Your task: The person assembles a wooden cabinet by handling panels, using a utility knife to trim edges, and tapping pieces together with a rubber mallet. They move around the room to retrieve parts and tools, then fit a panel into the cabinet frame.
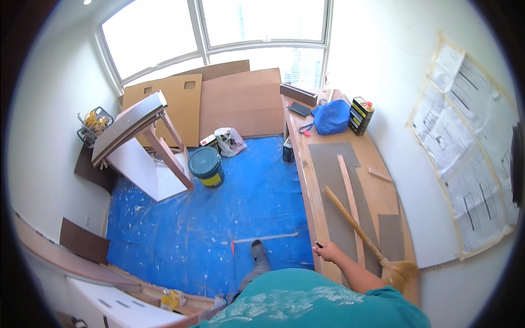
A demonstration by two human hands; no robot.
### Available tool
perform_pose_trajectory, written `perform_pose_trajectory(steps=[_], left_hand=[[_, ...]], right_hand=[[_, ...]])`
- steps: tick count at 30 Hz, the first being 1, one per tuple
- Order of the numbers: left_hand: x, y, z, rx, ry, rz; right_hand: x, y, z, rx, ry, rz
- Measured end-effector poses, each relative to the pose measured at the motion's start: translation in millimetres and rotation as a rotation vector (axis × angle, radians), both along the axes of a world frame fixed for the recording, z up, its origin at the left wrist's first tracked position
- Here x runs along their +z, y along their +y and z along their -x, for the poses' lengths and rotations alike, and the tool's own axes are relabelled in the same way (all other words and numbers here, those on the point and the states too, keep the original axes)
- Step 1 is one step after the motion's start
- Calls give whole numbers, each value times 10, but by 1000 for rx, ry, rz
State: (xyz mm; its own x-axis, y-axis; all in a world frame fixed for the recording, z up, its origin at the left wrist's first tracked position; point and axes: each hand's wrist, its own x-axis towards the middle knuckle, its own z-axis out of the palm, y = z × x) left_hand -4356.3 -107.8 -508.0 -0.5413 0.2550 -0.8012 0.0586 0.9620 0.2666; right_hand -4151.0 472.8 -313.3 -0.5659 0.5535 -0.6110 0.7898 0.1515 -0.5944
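My right hand (328, 252) is closed over the near left edge of the wooden worktable (313, 205). A small dark pen-like object (318, 244) sticks out from its fingers; its exact kind is too small to tell. Close by on the table lie a grey-brown sheet (327, 169), a long thin wooden strip (350, 199) and a broom (350, 218). The broom's handle slants across the sheet and the strip, and its straw head (400, 273) rests beside my right forearm. Outside the picture is my left hand.
Farther along the table are a blue cloth bag (331, 117) and a black metal can (361, 116). Blue sheeting (262, 191) covers the floor. On it stand a dark green bucket (206, 166) and a tilted wooden frame (167, 150). Cardboard sheets (240, 104) lean below the window.
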Motion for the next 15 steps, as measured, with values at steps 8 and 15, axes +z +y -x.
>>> perform_pose_trajectory(steps=[8,15], left_hand=[[88,2083,3041,-169,200,-87],[1076,4521,5046,97,323,-463]], right_hand=[[374,926,1427,71,-173,-66],[-9,1877,2345,-53,-298,34]])
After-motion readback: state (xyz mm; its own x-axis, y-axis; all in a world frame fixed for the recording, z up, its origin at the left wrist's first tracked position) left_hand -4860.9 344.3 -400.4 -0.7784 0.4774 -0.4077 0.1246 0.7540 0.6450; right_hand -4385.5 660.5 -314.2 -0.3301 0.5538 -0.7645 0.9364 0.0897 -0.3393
